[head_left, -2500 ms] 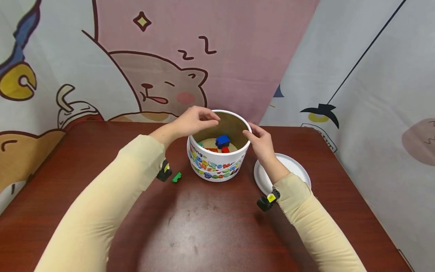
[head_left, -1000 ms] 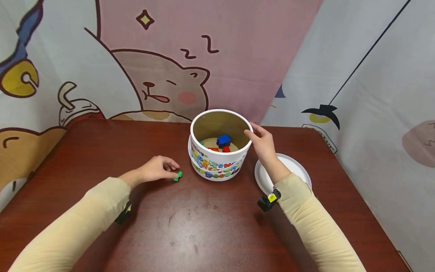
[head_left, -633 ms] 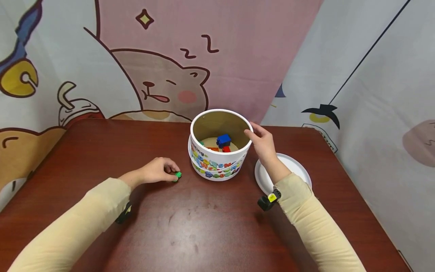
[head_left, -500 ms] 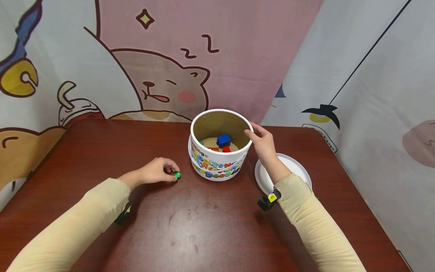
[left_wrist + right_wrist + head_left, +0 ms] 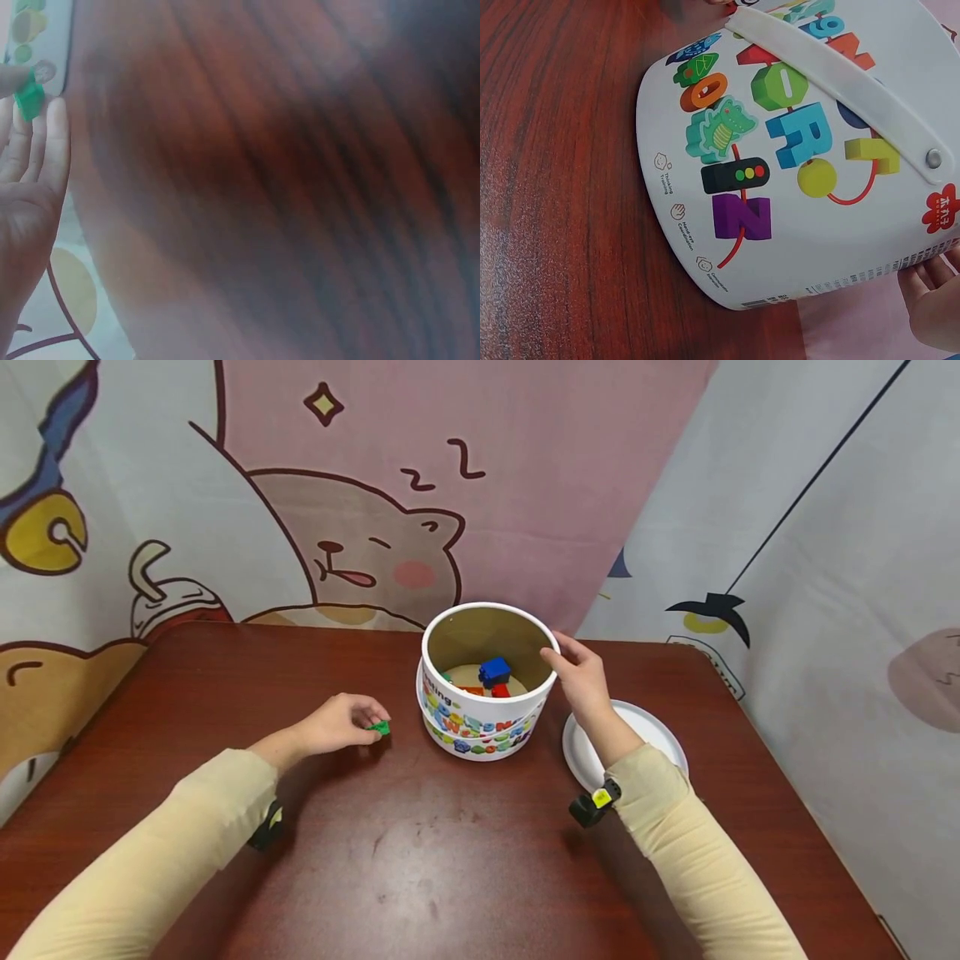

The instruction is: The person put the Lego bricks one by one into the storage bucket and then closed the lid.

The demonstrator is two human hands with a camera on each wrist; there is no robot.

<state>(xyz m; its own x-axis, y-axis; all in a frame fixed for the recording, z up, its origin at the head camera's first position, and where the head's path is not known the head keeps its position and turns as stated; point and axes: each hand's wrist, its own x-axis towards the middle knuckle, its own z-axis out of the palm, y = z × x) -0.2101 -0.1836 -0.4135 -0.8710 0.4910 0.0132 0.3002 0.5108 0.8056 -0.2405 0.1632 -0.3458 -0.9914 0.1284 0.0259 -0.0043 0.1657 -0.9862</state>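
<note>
My left hand (image 5: 337, 724) pinches a small green toy block (image 5: 382, 727) between thumb and fingers, left of the bucket and close over the table. In the left wrist view the same green block (image 5: 29, 99) sticks out between thumb and fingertips. A white toy bucket (image 5: 480, 750) with colourful printed letters stands uncovered at the back middle. Its right rim is gripped by my right hand (image 5: 587, 681), thumb at the inner side and fingers outside. On the bucket's floor lie a blue block (image 5: 494, 672), a red piece (image 5: 500, 691) and other small pieces, partly hidden by the near wall.
A round white lid (image 5: 651, 731) lies on the table right of the bucket, partly under my right forearm. The bucket's white handle (image 5: 840, 79) hangs down across its front. Behind the brown table (image 5: 450, 860) hangs a printed cloth (image 5: 555, 485).
From above the bucket, my left hand came down left to the green block on the table, took it between thumb and fingers, and has drawn it slightly up and left. My right hand stays at the rim.
</note>
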